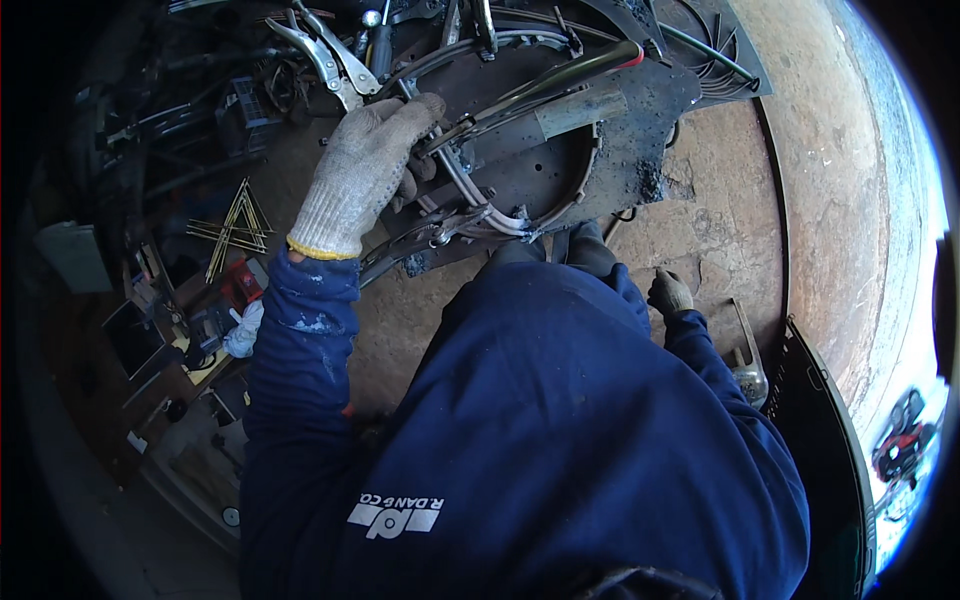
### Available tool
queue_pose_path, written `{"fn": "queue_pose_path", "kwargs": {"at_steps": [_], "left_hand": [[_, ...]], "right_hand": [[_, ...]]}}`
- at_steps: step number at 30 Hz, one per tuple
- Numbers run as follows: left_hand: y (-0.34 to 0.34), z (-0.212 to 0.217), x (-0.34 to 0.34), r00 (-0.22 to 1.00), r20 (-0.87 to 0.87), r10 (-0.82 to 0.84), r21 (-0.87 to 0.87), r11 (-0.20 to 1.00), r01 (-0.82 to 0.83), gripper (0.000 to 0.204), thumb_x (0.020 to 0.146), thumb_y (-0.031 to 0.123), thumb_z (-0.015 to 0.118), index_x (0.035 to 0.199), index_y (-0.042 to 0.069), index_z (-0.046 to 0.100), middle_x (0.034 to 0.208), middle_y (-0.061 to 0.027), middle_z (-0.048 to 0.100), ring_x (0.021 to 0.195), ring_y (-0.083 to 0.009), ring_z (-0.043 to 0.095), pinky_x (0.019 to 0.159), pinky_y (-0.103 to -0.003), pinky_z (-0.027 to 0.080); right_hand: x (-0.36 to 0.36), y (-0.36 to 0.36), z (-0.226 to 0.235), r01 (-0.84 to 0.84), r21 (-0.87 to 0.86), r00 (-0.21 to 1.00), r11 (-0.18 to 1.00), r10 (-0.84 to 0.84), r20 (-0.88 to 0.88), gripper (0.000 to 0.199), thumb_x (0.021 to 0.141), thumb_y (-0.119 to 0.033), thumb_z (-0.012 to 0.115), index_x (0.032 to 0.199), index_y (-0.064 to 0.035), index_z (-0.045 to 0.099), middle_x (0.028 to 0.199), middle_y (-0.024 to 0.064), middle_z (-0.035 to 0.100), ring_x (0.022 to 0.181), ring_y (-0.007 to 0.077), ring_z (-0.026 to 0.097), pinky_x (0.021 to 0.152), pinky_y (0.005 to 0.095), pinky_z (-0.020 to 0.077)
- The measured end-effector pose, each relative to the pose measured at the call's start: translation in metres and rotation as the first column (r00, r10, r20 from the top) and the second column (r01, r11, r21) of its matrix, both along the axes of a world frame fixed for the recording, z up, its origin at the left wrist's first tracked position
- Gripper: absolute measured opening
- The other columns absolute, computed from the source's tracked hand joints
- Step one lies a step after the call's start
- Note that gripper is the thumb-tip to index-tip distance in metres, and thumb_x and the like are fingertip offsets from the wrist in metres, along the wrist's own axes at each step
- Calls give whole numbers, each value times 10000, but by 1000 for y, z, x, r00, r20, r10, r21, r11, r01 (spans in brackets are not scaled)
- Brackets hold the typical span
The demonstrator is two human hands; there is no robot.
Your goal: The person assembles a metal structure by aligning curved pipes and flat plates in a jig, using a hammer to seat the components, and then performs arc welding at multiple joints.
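My left hand (372, 160), in a pale knitted work glove with a yellow cuff, is closed around a metal rod (462, 180) of a curved steel-rod frame. This frame lies over a dark metal plate (535, 170) with a large round opening. Just beyond the hand rest silver locking pliers (335, 65). A hacksaw-like tool (570, 75) with a dark bowed body and red end lies across the plate. My right hand (670, 292), also gloved, hangs low at my right with its fingers curled. Whatever it may hold is hidden.
More hand tools, including a dark-handled screwdriver (380, 50), crowd the far edge. Welding rods (235, 230) lie scattered on the left, near a cluttered low shelf (190, 370). A metal tool (750, 375) sits right of my right hand, beside a dark panel (820, 450).
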State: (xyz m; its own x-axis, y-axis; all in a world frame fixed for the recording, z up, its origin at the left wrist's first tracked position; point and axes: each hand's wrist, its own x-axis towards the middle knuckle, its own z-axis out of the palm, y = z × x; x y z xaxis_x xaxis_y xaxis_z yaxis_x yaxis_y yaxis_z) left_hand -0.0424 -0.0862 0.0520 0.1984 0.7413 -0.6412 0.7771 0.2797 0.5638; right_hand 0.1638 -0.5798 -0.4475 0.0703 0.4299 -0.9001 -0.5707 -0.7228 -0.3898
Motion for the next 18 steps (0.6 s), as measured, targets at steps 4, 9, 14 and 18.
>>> {"fn": "queue_pose_path", "kwargs": {"at_steps": [4, 9, 14, 18], "left_hand": [[-4, 9, -2, 994, -43, -104, 44, 993, 106, 503, 1001, 480, 603, 1109, -1, 702, 763, -67, 660, 519, -95, 559, 489, -257, 457], [-1, 28, -57, 989, 105, -109, 109, 989, 98, 464, 1049, 407, 572, 1257, 7, 680, 954, -91, 706, 736, -110, 636, 661, -271, 536], [13, 22, -125, 997, 71, 21, 212, 977, -36, 402, 1048, 347, 599, 1282, 29, 676, 986, -70, 708, 797, -110, 653, 704, -274, 542], [9, 0, -147, 997, 73, 12, 253, 967, -30, 381, 1049, 314, 600, 1285, 23, 672, 1003, -65, 708, 832, -128, 668, 741, -287, 548]], "right_hand": [[23, 15, 14, 90, -2, 977, 996, -88, -196, 298, 1040, -360, 544, 839, -145, 493, 577, -6, 407, 451, 196, 453, 436, 381, 325], [56, 37, 47, -50, 150, 971, 987, 84, -224, 178, 1018, -328, 487, 901, -195, 490, 645, -1, 428, 564, 220, 474, 511, 410, 337], [70, 46, 74, 66, 109, 958, 992, -33, -286, 171, 1022, -335, 460, 917, -206, 500, 655, -10, 421, 612, 215, 478, 536, 413, 347], [55, 78, 124, 172, -95, 983, 981, -176, -45, 237, 1060, -345, 510, 886, -185, 497, 633, -22, 430, 534, 192, 476, 479, 388, 360]]}}
